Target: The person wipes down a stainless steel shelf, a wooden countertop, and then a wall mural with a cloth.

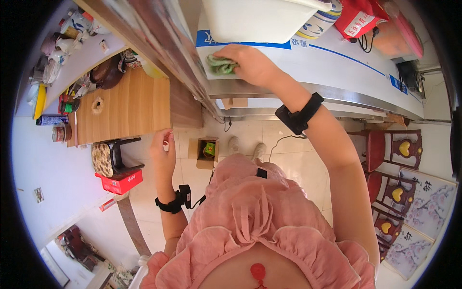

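Note:
My right hand (249,65) grips a crumpled green cloth (221,65) and presses it on the white counter top (267,68), near its left end and close to the metal front edge. Just beyond the cloth stands a large white plastic bin (256,21), over a blue printed strip on the surface. My left hand (162,144) hangs at the left with bent fingers and nothing in it, close to the corner of a wooden table (126,104). A black strap with a small device is on each forearm.
A patterned ceramic jar (319,21), a red bag (361,18) and a pink-lidded container (400,36) stand along the back of the counter. An open cardboard box (207,153) is on the floor near my feet. A stool (115,155) and red-seated chairs (373,150) stand to either side.

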The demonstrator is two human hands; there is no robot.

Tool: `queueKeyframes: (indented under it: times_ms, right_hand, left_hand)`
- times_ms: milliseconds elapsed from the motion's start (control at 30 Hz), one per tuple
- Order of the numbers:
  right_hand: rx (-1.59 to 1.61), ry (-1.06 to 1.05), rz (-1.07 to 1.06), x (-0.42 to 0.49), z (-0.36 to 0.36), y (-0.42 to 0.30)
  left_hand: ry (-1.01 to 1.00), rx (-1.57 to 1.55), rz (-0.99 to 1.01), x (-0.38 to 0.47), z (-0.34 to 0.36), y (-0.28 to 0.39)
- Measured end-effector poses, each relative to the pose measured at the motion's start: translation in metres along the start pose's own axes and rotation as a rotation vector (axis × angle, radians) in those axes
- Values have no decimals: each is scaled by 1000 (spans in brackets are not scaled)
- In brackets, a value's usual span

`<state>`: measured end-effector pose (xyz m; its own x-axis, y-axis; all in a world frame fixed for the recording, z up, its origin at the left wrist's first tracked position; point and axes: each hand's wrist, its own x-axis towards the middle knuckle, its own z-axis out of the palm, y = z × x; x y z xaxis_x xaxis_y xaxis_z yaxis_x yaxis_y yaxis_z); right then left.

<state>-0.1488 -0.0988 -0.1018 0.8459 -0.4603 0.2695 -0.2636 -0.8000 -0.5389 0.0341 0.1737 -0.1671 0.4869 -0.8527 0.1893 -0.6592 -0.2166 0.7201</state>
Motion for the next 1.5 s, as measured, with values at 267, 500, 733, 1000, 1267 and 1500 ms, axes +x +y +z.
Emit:
queueKeyframes:
  times_ms: [267,500,733,1000,1267,1500]
  right_hand:
    - [282,-469,-192,-79,7,-48]
    - [371,236,286,-125,-55,-31]
    - [22,155,-1,-78,-26,11]
    - [-15,-115,-18,34,25,3]
    - [-66,-75,-34,55,35,-7]
    - [-84,-59,-149,61,38,-2]
  left_hand:
    - [22,23,53,18,-2,16]
    - [168,64,60,-2,-27,27]
    - [178,149,-44,-70,-44,31]
    - [290,238,-125,-123,-70,44]
    - [261,198,-100,-126,-65,54]
    - [202,166,-68,-104,-55,64]
